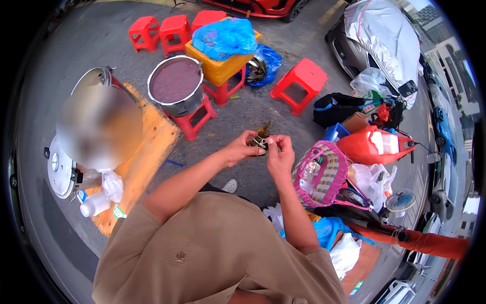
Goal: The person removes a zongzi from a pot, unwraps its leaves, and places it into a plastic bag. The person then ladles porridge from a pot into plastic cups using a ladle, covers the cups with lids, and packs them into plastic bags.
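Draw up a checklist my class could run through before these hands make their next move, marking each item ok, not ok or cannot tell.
1. Left hand holding the leaf-wrapped bundle: ok, fingers at its side.
2. Right hand at the bundle: ok, fingertips beside the pale string.
3. String knotted tight: cannot tell, too small and partly hidden.
4. Pot standing on a red stool: ok.
5. Pot covered: not ok, its purple contents lie open.
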`<state>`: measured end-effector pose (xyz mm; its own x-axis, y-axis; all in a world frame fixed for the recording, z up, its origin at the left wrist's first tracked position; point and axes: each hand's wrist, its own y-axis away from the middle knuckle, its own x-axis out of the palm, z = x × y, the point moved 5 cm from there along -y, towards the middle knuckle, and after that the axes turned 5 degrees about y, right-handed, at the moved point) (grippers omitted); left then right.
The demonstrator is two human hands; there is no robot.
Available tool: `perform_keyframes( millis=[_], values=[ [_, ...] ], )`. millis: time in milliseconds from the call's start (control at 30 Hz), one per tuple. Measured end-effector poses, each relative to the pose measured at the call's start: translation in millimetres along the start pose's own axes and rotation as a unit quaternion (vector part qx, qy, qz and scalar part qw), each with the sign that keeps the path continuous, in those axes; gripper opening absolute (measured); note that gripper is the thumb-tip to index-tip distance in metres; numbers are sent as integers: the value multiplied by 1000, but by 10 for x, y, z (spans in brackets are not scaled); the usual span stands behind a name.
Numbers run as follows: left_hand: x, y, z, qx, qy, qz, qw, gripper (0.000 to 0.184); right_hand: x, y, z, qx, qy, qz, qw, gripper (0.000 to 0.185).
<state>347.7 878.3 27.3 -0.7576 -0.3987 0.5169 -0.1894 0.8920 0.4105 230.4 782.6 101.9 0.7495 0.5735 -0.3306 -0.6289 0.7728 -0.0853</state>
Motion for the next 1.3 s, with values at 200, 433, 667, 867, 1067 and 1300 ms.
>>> perform_keyframes(
  millis=[200, 433, 667, 867, 1067, 1300],
  values=[
    [355, -436, -164, 118, -179, -19, 977, 76, -409, 11, -361, 21, -126, -103, 986, 9],
    [691, -800, -247, 165, -166, -7, 972, 79, -658, -58, -274, 19, -216, -80, 973, 13],
    [955, -1201, -524, 227, -340, 11, 912, 78, -904, -521, -524, 161, -48, -130, 977, 24],
    [810, -1730, -783, 186, -363, 33, 913, 79, -872, -1014, -825, 183, -77, -182, 963, 17],
    [562, -2325, -965, 93, -346, 93, 929, 79, -754, -1449, -851, 144, -206, -255, 934, 9],
    [439, -2710, -1041, 63, -463, 144, 872, 81, -1218, -1694, -1154, 135, -244, -349, 895, 10]
  ],
)
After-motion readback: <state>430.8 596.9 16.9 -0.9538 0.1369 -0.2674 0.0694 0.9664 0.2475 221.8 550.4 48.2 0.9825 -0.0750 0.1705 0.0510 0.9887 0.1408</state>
